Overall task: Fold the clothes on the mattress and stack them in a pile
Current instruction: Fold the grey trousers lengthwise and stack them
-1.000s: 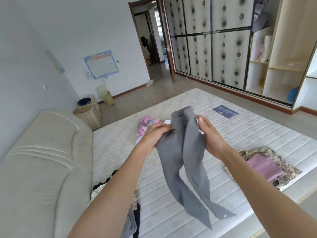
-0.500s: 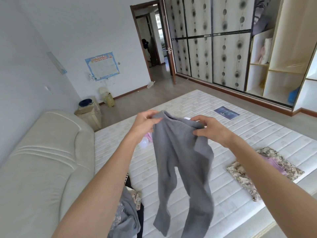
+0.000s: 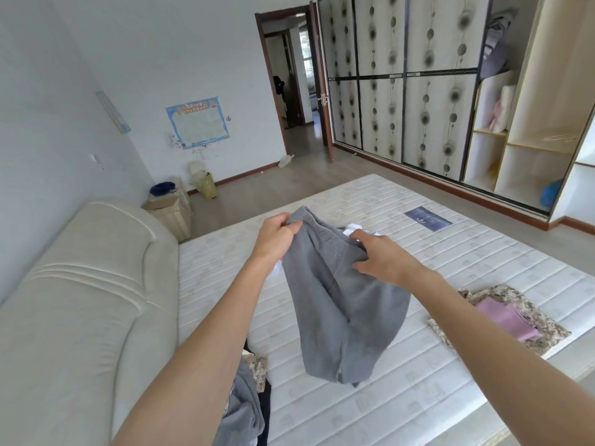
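A grey pair of trousers (image 3: 338, 304) hangs in the air over the white mattress (image 3: 402, 410). My left hand (image 3: 278, 235) pinches one end of its waistband. My right hand (image 3: 381, 257) grips the other end, fingers curled into the cloth. The legs dangle below, bunched together. At the right edge of the mattress lies a pile of folded clothes (image 3: 502, 317), a pink piece on a camouflage one. Unfolded clothes (image 3: 248, 400), grey and dark, lie at the near left by my left forearm. A white garment (image 3: 354, 227) peeks out behind the trousers.
A cream padded headboard (image 3: 80, 304) runs along the left of the mattress. A dark blue label (image 3: 427, 218) lies on the far part of the mattress. A wardrobe (image 3: 450, 101) with patterned sliding doors and open shelves fills the right wall. A small bedside cabinet (image 3: 170, 207) stands behind the headboard.
My hands moved apart along the waistband, spreading the trousers wider. The dangling legs swung up and bunched closer beneath. The pink garment behind them is now hidden.
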